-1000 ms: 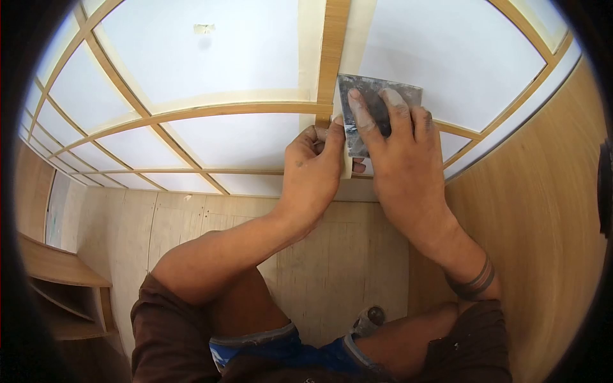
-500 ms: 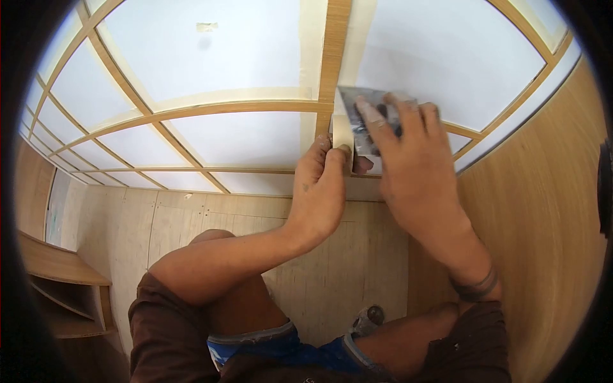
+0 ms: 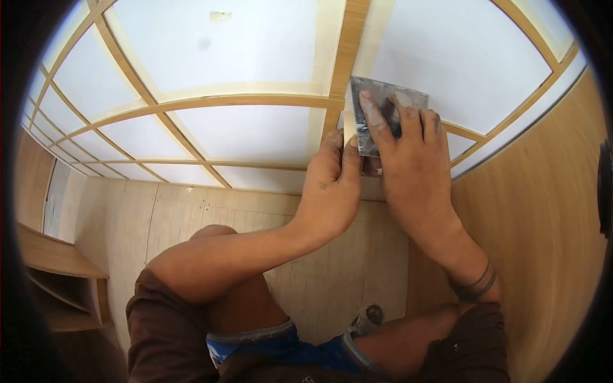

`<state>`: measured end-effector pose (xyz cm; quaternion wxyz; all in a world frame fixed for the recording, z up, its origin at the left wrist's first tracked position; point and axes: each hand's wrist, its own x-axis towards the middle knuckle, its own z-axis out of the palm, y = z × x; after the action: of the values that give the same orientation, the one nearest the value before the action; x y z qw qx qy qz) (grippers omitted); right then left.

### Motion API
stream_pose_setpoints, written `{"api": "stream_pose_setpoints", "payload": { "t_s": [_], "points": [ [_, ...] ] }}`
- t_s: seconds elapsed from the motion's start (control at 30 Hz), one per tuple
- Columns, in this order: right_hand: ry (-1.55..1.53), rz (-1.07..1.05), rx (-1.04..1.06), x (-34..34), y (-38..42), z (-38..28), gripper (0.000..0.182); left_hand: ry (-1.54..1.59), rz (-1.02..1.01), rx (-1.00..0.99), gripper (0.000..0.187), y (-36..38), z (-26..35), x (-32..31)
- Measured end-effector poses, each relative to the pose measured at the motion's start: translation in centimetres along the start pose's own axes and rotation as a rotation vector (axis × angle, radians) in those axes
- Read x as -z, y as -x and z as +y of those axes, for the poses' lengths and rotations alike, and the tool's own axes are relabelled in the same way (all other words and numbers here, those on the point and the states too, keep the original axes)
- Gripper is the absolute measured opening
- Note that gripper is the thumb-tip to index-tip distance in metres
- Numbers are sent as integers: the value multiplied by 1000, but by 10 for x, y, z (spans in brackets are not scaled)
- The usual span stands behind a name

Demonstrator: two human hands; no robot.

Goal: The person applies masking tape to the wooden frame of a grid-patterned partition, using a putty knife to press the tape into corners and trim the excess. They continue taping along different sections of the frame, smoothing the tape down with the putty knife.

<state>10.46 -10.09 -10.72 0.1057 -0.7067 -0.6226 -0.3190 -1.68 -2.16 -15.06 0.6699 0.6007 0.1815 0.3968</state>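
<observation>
My right hand point(image 3: 415, 150) grips a flat grey metal scraper point(image 3: 399, 96), smeared with pale residue, with its fingers spread over the face. The scraper's left edge lies close beside a wooden upright bar point(image 3: 350, 45) of the lattice. My left hand point(image 3: 333, 172) is closed, thumb and fingers pinching a cream strip of masking tape point(image 3: 349, 124) just left of the scraper. The two hands nearly meet low on the lattice. Behind the fingers, the rest of the tape is hidden.
White panels point(image 3: 249, 137) edged with cream tape fill the wooden lattice. A wood-grain surface point(image 3: 530, 210) stands at right, and wooden shelving point(image 3: 64, 262) at lower left. Pale boards point(image 3: 172, 223) lie below, beside my bent legs.
The scraper has shifted slightly up and sharpened from a blur, and the cream strip shows less. My left hand has moved a little right and up in view, which has itself shifted slightly.
</observation>
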Motion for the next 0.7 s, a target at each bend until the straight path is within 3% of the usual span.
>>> {"api": "stream_pose_setpoints", "payload": {
  "t_s": [0.17, 0.43, 0.63, 0.7],
  "points": [
    [18, -69, 35, 0, 5, -1, 64, -76, 17, -63, 32, -1, -10, 1],
    [-43, -82, 45, 7, 3, 0, 61, -148, 55, -99, 34, 8, -10, 1],
    [-102, -68, 50, 10, 1, 2, 59, -191, -11, -18, 33, 14, -5, 0],
    [-100, -74, 49, 12, 0, 2, 59, -224, -22, -83, 31, 10, -6, 2]
  ]
}}
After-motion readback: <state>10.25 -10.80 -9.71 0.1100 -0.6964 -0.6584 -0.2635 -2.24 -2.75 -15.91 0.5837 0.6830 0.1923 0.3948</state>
